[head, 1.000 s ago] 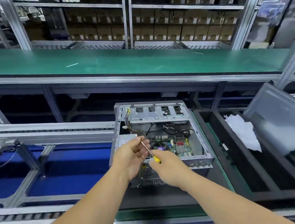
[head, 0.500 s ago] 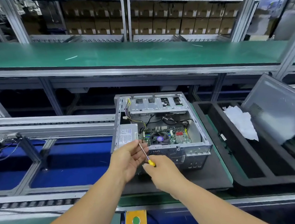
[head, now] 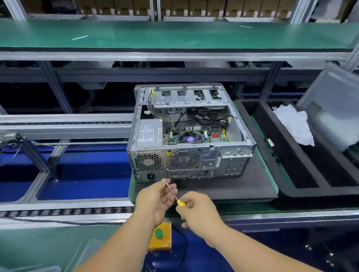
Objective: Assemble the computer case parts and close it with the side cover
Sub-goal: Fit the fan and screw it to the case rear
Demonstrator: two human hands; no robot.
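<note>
Case (head: 188, 139), a stiff and likely heavy steel shell, sits open-topped on the dark mat at the bench's near edge; best held by its frame rails, clear of the fragile board inside. Right hand (head: 197, 210) grips a screwdriver (head: 176, 196); left hand (head: 156, 200) pinches its shaft. Side cover (head: 340, 106) leans at right.

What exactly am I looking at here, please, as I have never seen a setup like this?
This is one view from a camera worn on a person's head, looking down at their bare hands; there is no robot. The open grey metal computer case lies on a dark foam mat at an assembly line, its circuit board showing. The right hand grips a small yellow-handled screwdriver, while the left hand pinches its thin metal shaft. At the right, a grey metal side cover leans over a black foam tray.
</note>
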